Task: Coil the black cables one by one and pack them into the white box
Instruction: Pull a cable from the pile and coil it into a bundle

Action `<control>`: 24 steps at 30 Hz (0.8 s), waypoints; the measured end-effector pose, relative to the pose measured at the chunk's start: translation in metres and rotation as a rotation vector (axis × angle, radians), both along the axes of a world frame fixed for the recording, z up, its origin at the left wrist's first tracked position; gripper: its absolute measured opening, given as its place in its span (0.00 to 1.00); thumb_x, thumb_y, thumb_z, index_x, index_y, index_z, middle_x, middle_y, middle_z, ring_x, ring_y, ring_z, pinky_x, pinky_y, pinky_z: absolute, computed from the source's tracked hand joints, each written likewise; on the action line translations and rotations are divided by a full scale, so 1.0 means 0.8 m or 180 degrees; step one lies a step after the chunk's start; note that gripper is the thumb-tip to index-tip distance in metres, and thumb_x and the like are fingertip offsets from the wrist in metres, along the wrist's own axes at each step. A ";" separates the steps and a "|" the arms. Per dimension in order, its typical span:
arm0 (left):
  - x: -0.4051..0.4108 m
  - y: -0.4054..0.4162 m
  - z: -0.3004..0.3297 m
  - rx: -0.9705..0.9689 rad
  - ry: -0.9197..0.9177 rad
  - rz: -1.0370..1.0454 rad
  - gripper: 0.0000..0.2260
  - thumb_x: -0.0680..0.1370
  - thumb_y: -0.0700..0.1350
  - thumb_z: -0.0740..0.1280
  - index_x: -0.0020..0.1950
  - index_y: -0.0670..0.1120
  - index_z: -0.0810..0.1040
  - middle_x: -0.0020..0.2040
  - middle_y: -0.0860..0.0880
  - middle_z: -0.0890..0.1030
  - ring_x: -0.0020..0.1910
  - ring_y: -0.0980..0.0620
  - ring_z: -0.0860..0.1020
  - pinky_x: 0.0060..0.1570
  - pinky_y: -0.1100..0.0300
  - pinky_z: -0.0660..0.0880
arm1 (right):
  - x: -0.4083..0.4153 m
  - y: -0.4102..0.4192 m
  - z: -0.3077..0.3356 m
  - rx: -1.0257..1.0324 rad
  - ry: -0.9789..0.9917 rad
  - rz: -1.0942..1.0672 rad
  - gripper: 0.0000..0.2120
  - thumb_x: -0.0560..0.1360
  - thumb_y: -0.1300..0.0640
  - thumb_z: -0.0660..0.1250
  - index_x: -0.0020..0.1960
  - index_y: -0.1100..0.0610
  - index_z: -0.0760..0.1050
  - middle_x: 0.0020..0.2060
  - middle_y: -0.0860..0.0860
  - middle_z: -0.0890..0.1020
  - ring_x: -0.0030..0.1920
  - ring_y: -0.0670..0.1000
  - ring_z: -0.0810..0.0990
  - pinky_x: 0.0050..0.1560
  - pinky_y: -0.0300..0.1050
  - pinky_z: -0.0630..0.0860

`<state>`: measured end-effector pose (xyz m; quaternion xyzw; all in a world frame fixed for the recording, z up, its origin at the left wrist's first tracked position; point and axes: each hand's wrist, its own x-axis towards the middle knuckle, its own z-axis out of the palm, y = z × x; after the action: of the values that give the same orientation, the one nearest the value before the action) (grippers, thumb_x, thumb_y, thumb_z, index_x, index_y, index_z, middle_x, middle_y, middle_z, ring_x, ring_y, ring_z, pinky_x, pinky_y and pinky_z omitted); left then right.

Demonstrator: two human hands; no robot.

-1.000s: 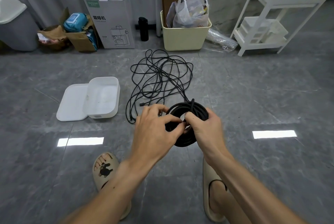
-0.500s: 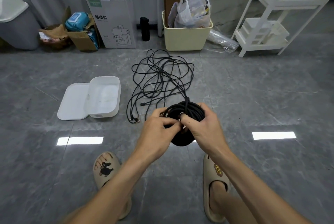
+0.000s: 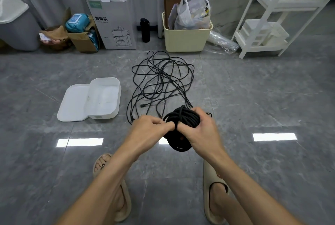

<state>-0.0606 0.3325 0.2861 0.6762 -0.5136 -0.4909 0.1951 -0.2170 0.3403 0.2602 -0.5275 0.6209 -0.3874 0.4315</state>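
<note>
A thick coil of black cable (image 3: 183,121) hangs above the floor between my hands. My right hand (image 3: 201,130) grips the coil's right side, fingers curled over its top. My left hand (image 3: 150,128) pinches a strand at the coil's left edge, thumb against my right thumb. Beyond the coil, a loose tangle of black cables (image 3: 161,81) lies spread on the grey floor. The white box (image 3: 107,97) stands open to the left of the tangle, its lid (image 3: 72,103) lying flat beside it.
Along the far wall stand a grey bin (image 3: 16,25), cardboard boxes (image 3: 112,17), a black bottle (image 3: 145,29), a cream tub with bags (image 3: 186,32) and a white shelf rack (image 3: 272,16). My feet in beige slippers (image 3: 215,192) stand on the tiled floor below the hands.
The coil and both hands have shifted slightly right and up. My left fingers have closed into a tighter pinch at the coil's left edge.
</note>
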 end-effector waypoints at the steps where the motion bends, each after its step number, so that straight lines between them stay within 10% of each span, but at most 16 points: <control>1: 0.000 0.001 0.000 0.0013 0.0016 0.0009 0.17 0.73 0.51 0.71 0.33 0.38 0.76 0.32 0.47 0.75 0.37 0.56 0.74 0.43 0.61 0.70 | 0.001 0.001 -0.001 -0.0002 0.0002 -0.0014 0.09 0.71 0.60 0.75 0.47 0.55 0.76 0.38 0.50 0.82 0.39 0.48 0.81 0.35 0.34 0.76; 6: 0.002 -0.002 0.002 0.0265 0.0865 0.0092 0.13 0.75 0.51 0.70 0.36 0.44 0.82 0.33 0.51 0.82 0.40 0.55 0.79 0.52 0.55 0.77 | -0.005 -0.005 -0.001 0.0091 -0.0149 -0.0247 0.09 0.71 0.58 0.75 0.47 0.54 0.77 0.39 0.49 0.83 0.38 0.45 0.81 0.35 0.33 0.76; 11: 0.003 -0.007 -0.001 0.0289 0.1728 0.0379 0.09 0.80 0.46 0.67 0.43 0.44 0.82 0.28 0.53 0.61 0.27 0.55 0.66 0.47 0.58 0.78 | -0.014 -0.010 -0.001 0.0292 -0.0358 -0.0407 0.12 0.68 0.54 0.75 0.49 0.54 0.77 0.37 0.50 0.84 0.38 0.53 0.84 0.41 0.46 0.80; 15: -0.002 -0.006 -0.006 0.0037 0.1350 0.0408 0.11 0.81 0.50 0.67 0.48 0.43 0.83 0.25 0.56 0.60 0.25 0.57 0.59 0.26 0.67 0.62 | -0.013 -0.011 0.001 0.0250 -0.0342 -0.0463 0.09 0.71 0.59 0.75 0.48 0.56 0.77 0.35 0.49 0.83 0.35 0.55 0.84 0.39 0.49 0.81; 20: -0.004 -0.003 -0.007 -0.0695 0.0582 0.0032 0.09 0.80 0.53 0.66 0.45 0.54 0.84 0.35 0.62 0.82 0.36 0.66 0.78 0.40 0.71 0.70 | -0.017 -0.011 0.005 0.0284 -0.0257 -0.0495 0.09 0.71 0.59 0.75 0.48 0.56 0.77 0.35 0.49 0.84 0.33 0.55 0.84 0.39 0.52 0.82; 24: -0.001 -0.004 -0.018 -0.0816 0.0204 -0.0001 0.12 0.81 0.58 0.62 0.42 0.56 0.79 0.36 0.59 0.80 0.38 0.58 0.77 0.40 0.66 0.72 | -0.016 -0.008 0.013 0.0455 -0.0887 -0.0530 0.07 0.74 0.61 0.71 0.51 0.58 0.77 0.35 0.50 0.81 0.30 0.51 0.82 0.35 0.42 0.79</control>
<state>-0.0617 0.3293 0.2720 0.6296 -0.5657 -0.4425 0.2962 -0.2300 0.3335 0.2709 -0.3834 0.6226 -0.4460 0.5161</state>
